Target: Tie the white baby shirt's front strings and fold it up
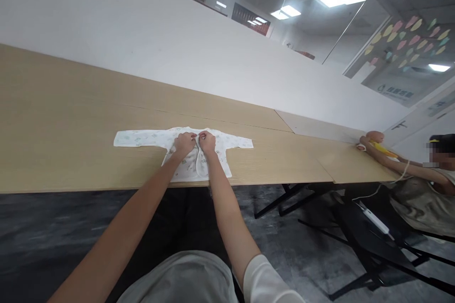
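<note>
Wood-top table (64,104) runs across the view, white partition (199,61) along its far edge. Small white printed garment (181,165) lies spread on it, hem just inside the near edge, neckline toward the far edge. One sleeve (140,138) sticks straight out toward the table's left end, flat.

Left hand (185,144): on the upper front of the garment, fingertips pinching cloth next to the front opening. Right hand (207,142): just beside it, thumb and finger pinching the edge trim near the neckline. Hands nearly touching; exact cloth layers gripped too small to tell. Below them the front edge curves down toward the hem. Other sleeve (240,142) points toward the table's right end, shorter in view.

Further right: black table legs (284,199) under the near edge. Then a black chair (369,246) with a white power strip (375,220) on its seat. Far right, a co-worker (423,194) sits at the near edge, arms stretched over the table to a doll (376,137) in yellow near the far edge.
</note>
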The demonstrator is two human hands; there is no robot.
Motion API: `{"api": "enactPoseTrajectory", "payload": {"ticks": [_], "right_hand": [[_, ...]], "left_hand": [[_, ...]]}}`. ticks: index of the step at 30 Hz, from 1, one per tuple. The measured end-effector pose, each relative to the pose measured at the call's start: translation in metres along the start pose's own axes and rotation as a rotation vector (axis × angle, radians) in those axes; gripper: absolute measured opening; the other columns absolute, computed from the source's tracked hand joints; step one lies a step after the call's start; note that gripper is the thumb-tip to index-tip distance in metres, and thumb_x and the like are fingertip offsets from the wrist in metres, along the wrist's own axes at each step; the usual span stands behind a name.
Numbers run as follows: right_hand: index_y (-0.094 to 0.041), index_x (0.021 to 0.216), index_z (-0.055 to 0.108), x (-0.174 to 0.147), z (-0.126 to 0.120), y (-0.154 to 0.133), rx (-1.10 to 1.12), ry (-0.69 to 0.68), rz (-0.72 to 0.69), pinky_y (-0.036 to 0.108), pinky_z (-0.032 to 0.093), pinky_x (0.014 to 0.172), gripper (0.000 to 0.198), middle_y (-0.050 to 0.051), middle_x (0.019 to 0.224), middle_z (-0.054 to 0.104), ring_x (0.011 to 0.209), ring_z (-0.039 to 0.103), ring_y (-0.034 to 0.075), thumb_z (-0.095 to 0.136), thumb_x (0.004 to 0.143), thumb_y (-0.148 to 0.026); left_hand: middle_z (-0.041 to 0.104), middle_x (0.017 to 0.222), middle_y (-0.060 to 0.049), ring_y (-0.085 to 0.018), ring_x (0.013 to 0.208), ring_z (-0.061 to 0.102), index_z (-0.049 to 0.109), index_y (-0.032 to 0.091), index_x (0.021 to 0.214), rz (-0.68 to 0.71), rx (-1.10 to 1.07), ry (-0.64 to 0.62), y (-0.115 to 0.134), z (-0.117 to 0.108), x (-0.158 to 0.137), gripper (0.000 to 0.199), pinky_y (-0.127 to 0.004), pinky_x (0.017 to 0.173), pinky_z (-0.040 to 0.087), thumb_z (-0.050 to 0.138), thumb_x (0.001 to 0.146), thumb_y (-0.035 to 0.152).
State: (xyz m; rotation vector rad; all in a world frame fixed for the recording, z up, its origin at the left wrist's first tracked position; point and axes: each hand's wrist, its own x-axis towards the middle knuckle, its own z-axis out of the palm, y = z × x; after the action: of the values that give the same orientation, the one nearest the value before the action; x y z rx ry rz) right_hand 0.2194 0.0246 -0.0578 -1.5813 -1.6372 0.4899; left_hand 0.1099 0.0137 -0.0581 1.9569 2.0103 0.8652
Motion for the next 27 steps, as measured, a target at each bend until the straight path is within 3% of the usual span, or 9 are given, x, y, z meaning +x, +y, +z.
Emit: {"api": "enactPoseTrajectory", "payload": {"ticks": [3, 7, 11, 15, 20, 27], "right_hand": [[-0.021, 0.092, 0.068, -0.003, -0.002, -0.004, -0.027, -0.008, -0.014, 0.025, 0.05, 0.089, 0.021, 0.002, 0.091, 0.072, 0.091, 0.067, 0.016, 0.053, 0.085, -0.009], [-0.02, 0.092, 0.067, -0.009, -0.007, -0.01, -0.086, -0.053, -0.051, 0.026, 0.05, 0.089, 0.01, 0.003, 0.094, 0.07, 0.093, 0.065, 0.018, 0.065, 0.083, -0.019], [-0.019, 0.09, 0.066, -0.014, -0.013, -0.011, -0.11, -0.145, -0.042, 0.027, 0.05, 0.085, 0.017, 0.003, 0.091, 0.069, 0.09, 0.064, 0.019, 0.075, 0.079, -0.028], [-0.019, 0.095, 0.067, -0.016, -0.018, -0.004, -0.035, -0.2, -0.054, 0.025, 0.051, 0.079, 0.021, 0.0, 0.082, 0.068, 0.08, 0.064, 0.016, 0.075, 0.076, -0.02], [-0.02, 0.094, 0.066, -0.018, -0.024, 0.005, 0.105, -0.154, -0.014, 0.024, 0.052, 0.079, 0.02, -0.004, 0.075, 0.066, 0.076, 0.064, 0.013, 0.07, 0.076, -0.011], [-0.02, 0.093, 0.066, -0.019, -0.03, 0.008, 0.248, -0.183, 0.08, 0.019, 0.052, 0.065, 0.028, -0.006, 0.07, 0.062, 0.06, 0.06, 0.009, 0.061, 0.072, -0.002]], "left_hand": [[0.073, 0.116, -0.017, -0.032, 0.108, 0.066, 0.078, 0.015, 0.107, 0.074, -0.033, -0.022, -0.009, -0.002, 0.002, 0.038, -0.039, 0.094, 0.05, 0.055, 0.077, 0.02], [0.077, 0.099, -0.014, -0.031, 0.101, 0.068, 0.08, 0.016, 0.088, 0.183, -0.107, -0.028, -0.022, -0.004, 0.003, 0.029, -0.038, 0.095, 0.051, 0.056, 0.073, 0.023], [0.077, 0.094, -0.011, -0.03, 0.098, 0.068, 0.079, 0.019, 0.077, 0.286, -0.177, -0.013, -0.032, -0.003, 0.003, 0.025, -0.039, 0.096, 0.052, 0.056, 0.067, 0.022], [0.076, 0.104, -0.01, -0.03, 0.103, 0.068, 0.081, 0.021, 0.083, 0.348, -0.163, -0.013, -0.034, -0.002, -0.001, 0.032, -0.041, 0.099, 0.051, 0.05, 0.074, 0.022], [0.076, 0.108, -0.012, -0.032, 0.105, 0.067, 0.081, 0.021, 0.095, 0.364, -0.079, -0.043, -0.028, -0.004, -0.008, 0.035, -0.044, 0.095, 0.05, 0.05, 0.082, 0.031], [0.076, 0.103, -0.012, -0.032, 0.102, 0.066, 0.081, 0.022, 0.089, 0.385, -0.052, -0.051, -0.024, -0.005, -0.009, 0.035, -0.042, 0.094, 0.049, 0.058, 0.082, 0.047]]}}
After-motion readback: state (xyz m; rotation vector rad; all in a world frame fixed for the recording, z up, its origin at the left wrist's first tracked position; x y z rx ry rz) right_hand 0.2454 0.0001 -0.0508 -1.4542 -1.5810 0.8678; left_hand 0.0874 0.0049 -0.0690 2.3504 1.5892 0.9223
